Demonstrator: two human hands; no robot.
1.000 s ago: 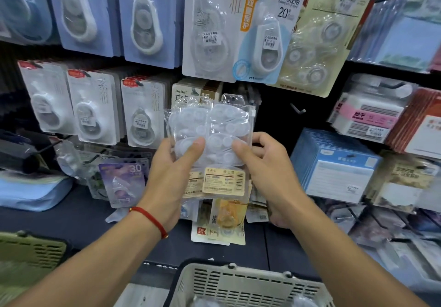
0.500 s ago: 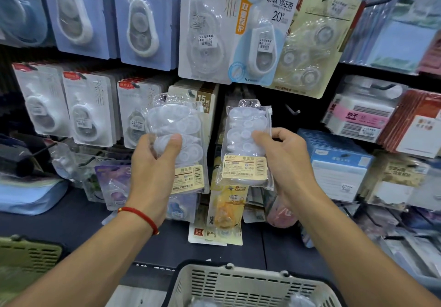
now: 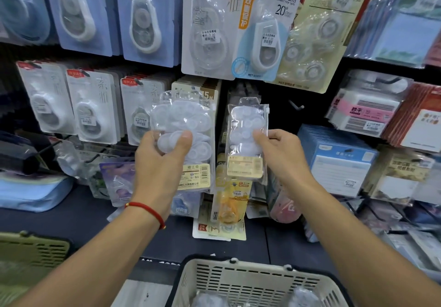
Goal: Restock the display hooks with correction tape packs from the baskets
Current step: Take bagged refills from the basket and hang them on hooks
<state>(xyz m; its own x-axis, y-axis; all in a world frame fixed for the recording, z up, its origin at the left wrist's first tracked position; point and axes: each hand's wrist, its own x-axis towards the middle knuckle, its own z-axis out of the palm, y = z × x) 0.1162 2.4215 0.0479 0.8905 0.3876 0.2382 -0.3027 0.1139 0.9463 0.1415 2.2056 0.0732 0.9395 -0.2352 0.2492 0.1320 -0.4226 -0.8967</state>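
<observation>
Two hands each hold one clear pack of correction tape in front of the display hooks.

The left hand [image 3: 159, 163] grips the wider pack [image 3: 188, 125], thumb across its front, fingers behind. The right hand [image 3: 282, 154] pinches the narrower pack [image 3: 247, 139] by its right edge; the two packs are apart, both upright. A bare hook [image 3: 296, 105] projects just to the upper right of the narrower pack. A beige basket [image 3: 241, 280] sits below the hands; a green basket [image 3: 31, 252] sits at lower left.
</observation>
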